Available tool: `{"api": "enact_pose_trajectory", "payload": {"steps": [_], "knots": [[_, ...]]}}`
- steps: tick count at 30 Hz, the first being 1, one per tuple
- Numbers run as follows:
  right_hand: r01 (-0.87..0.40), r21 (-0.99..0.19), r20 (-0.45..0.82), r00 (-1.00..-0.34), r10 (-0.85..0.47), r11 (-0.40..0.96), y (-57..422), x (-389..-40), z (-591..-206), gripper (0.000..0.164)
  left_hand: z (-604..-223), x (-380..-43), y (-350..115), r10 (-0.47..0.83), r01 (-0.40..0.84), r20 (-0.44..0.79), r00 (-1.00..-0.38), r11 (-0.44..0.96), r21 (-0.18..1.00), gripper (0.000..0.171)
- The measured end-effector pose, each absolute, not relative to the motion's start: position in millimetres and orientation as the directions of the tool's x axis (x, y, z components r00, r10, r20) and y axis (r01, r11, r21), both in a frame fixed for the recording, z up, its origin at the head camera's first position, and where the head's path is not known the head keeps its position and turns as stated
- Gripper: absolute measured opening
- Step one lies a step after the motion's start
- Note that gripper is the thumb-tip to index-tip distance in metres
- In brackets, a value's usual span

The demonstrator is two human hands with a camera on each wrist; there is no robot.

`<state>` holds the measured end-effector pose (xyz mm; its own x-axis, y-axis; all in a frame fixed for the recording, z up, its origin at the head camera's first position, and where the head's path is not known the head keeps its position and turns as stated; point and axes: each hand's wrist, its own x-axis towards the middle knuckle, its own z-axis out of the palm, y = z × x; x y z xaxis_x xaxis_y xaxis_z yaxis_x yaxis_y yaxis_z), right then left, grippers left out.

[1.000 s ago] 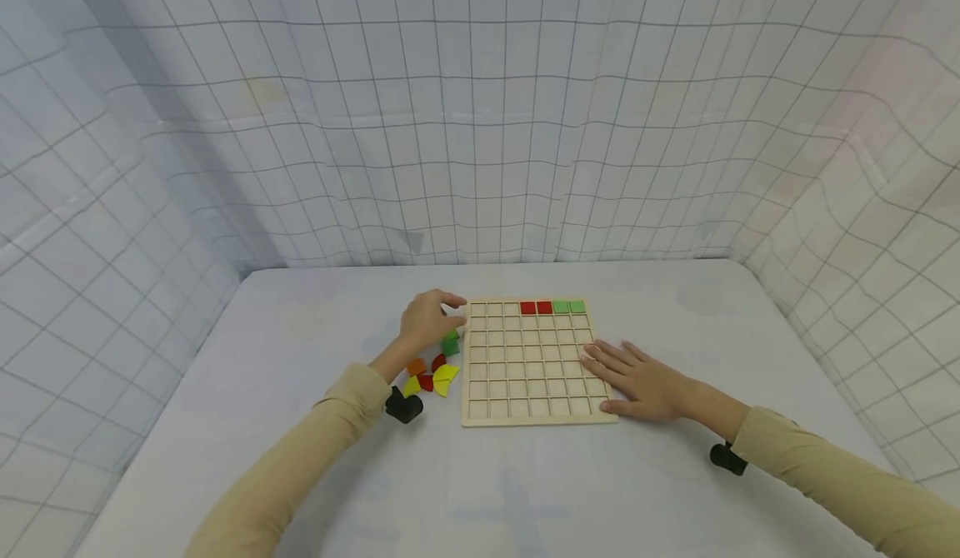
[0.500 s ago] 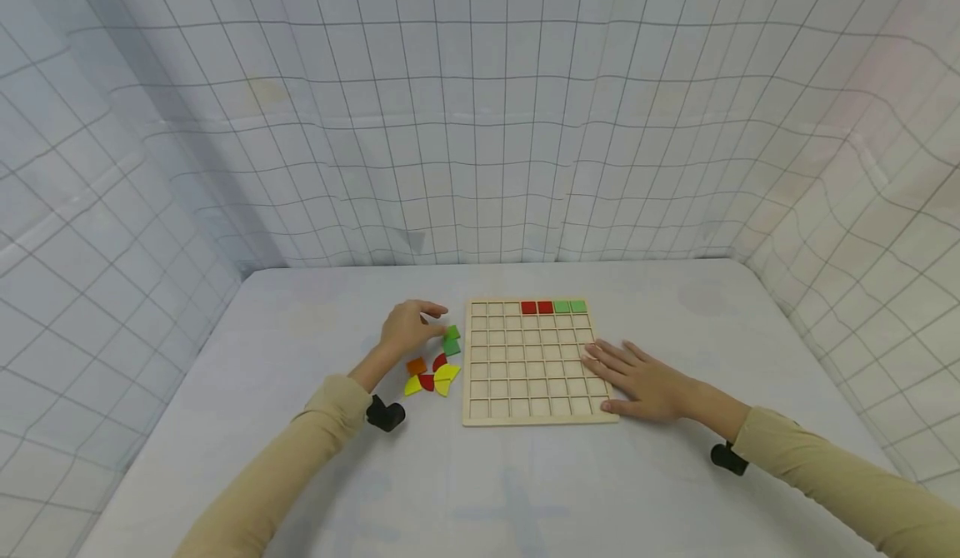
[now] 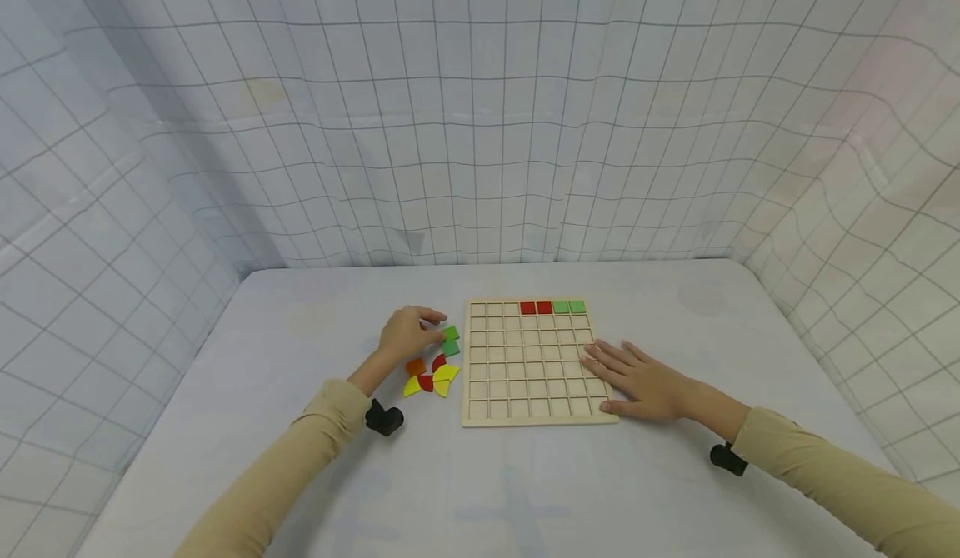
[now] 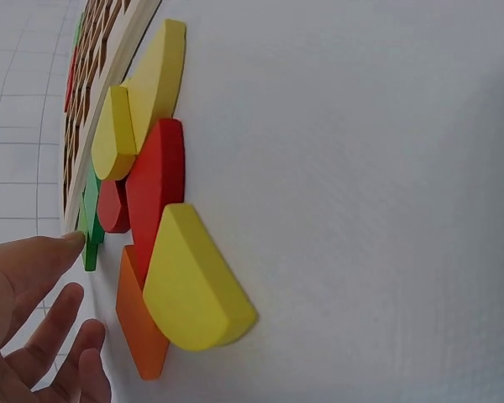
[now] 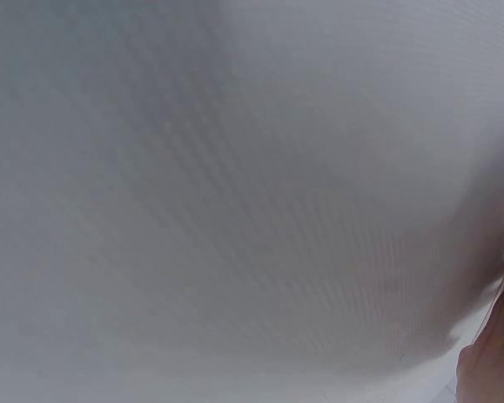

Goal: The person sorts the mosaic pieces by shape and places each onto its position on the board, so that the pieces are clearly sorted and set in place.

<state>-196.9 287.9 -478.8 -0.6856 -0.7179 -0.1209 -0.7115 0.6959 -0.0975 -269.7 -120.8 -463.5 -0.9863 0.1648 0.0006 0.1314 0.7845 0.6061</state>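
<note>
A wooden grid board (image 3: 540,423) lies on the white table, with two red square tiles (image 3: 536,308) and two light green square tiles (image 3: 569,306) in its far row. To its left my left hand (image 3: 407,335) is over the loose pieces, thumb tip right at a green tile (image 3: 452,332) and the other fingers loosely bent, as the left wrist view shows. A darker green tile (image 3: 451,348) lies just nearer. My right hand (image 3: 641,383) rests flat with spread fingers across the board's right edge.
Nearer than the green tiles lie an orange tile (image 3: 416,366), red rounded pieces (image 3: 425,383) and several yellow rounded pieces (image 4: 193,281), close together beside the board. White grid-patterned curtains (image 3: 480,125) stand behind the table and at both sides.
My left hand has moved left and slightly nearer, from the board's far left corner to the green tiles. The right hand and the board have stayed in place.
</note>
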Motion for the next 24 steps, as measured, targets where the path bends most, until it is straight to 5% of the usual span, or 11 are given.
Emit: {"api": "enact_pose_trajectory", "payload": {"steps": [24], "knots": [[-0.719,-0.099,-0.097,-0.681,-0.726,0.688,287.9,-197.4,-480.2,0.075,-467.5,-273.8,-116.7,0.149,0.103,-0.032,-0.988,0.811,0.575,0.035]]}}
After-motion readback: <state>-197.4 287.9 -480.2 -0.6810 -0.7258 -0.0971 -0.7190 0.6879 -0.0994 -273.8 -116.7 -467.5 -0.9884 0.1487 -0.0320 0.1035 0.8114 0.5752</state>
